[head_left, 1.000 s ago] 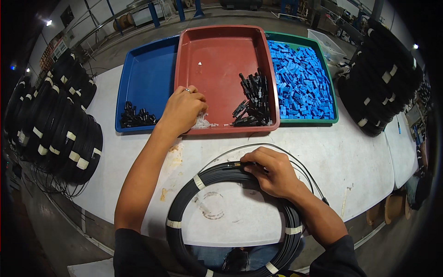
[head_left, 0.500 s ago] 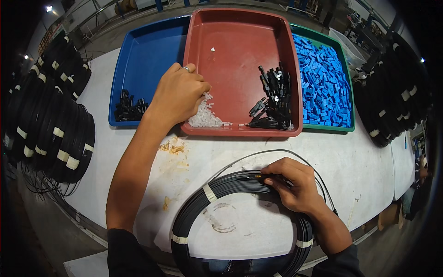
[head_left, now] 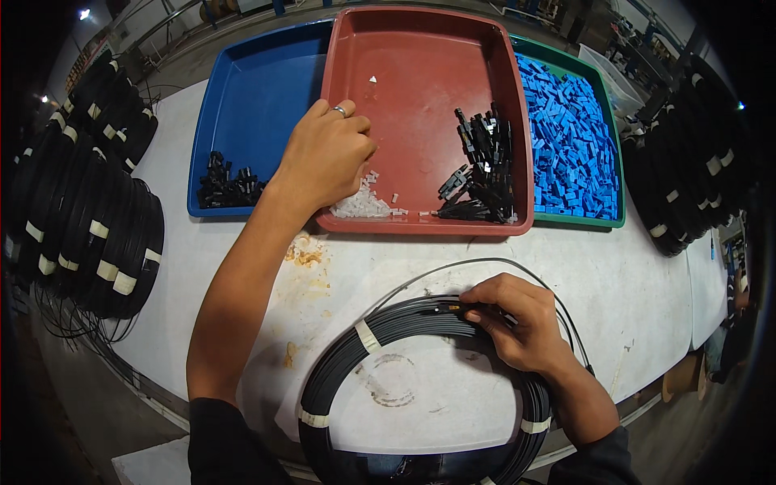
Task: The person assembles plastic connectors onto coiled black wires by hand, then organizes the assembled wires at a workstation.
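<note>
My left hand [head_left: 327, 158], with a ring on one finger, reaches into the red tray [head_left: 420, 56] and rests its fingertips on a small pile of white pieces [head_left: 361, 204] at the tray's near left corner. What the fingers hold is hidden. My right hand [head_left: 517, 319] pinches the end of a thin cable against a black cable coil [head_left: 420, 388] banded with white tape, which lies flat on the white table [head_left: 647, 291] in front of me. A cluster of black connector parts [head_left: 481, 174] lies at the red tray's right side.
A blue tray [head_left: 250, 105] with a few black parts [head_left: 226, 182] sits left of the red one. A green tray [head_left: 602, 162] filled with blue pieces [head_left: 566, 137] sits right. Stacks of taped black coils [head_left: 89, 218] stand at the left, and more coils [head_left: 687, 162] at the right.
The view has shifted closer and lower over the trays. My left hand has settled deeper onto the white pieces. My right hand stays on the coil.
</note>
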Demonstrator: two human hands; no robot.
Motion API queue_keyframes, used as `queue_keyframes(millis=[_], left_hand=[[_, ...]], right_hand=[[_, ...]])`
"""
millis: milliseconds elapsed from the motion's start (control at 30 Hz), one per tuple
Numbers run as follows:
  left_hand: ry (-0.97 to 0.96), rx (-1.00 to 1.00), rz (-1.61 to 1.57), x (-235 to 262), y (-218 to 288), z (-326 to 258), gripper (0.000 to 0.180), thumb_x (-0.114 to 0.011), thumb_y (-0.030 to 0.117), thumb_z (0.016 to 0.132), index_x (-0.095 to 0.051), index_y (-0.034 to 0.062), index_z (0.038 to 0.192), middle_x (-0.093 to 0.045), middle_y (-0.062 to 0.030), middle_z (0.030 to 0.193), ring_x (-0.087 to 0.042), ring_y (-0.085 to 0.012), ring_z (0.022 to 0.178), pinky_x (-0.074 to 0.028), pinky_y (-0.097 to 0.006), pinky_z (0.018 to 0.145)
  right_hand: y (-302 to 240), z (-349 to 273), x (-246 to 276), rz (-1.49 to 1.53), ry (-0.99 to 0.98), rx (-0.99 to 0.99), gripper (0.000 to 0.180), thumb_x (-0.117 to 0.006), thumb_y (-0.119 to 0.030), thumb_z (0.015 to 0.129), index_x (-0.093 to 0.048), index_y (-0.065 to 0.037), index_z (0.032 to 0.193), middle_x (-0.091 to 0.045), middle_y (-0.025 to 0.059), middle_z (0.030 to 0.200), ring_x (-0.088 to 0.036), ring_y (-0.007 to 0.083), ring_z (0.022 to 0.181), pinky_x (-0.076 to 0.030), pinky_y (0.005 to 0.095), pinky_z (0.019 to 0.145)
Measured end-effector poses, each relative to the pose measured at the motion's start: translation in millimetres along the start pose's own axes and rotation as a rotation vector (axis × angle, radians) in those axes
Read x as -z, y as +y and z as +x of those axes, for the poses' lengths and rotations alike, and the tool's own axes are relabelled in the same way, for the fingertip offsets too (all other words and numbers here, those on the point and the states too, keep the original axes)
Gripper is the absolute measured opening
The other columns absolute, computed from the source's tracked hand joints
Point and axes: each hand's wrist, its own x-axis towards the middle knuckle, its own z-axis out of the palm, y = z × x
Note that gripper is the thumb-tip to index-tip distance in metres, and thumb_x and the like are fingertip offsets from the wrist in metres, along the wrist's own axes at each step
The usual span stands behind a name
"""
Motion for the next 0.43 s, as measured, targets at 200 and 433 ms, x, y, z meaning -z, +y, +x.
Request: queue_keyframes(millis=[200, 433], left_hand=[[0.083, 0.120, -0.317, 17, 8, -6, 0.012, -0.073, 0.012, 0.083, -0.076, 0.0048, 0.093, -0.072, -0.0052, 0.086, -0.064, -0.0225, 0.083, -0.049, -0.036, 0.078], [-0.031, 0.406, -0.980, 40, 47, -14, 0.015, -0.073, 0.016, 0.088, -0.076, 0.0063, 0.099, -0.079, -0.0087, 0.096, -0.074, -0.0208, 0.090, -0.056, -0.034, 0.080]], right_hand=[[-2, 0, 1, 0.017, -0.010, 0.000, 0.019, -0.074, 0.003, 0.084, -0.070, 0.000, 0.103, -0.068, 0.0135, 0.087, -0.068, 0.0282, 0.076, -0.054, 0.0355, 0.067], [2, -4, 1, 0.003, 0.006, 0.025, 0.019, -0.073, 0.000, 0.086, -0.070, -0.003, 0.105, -0.068, 0.0141, 0.089, -0.069, 0.0289, 0.079, -0.054, 0.0370, 0.070]])
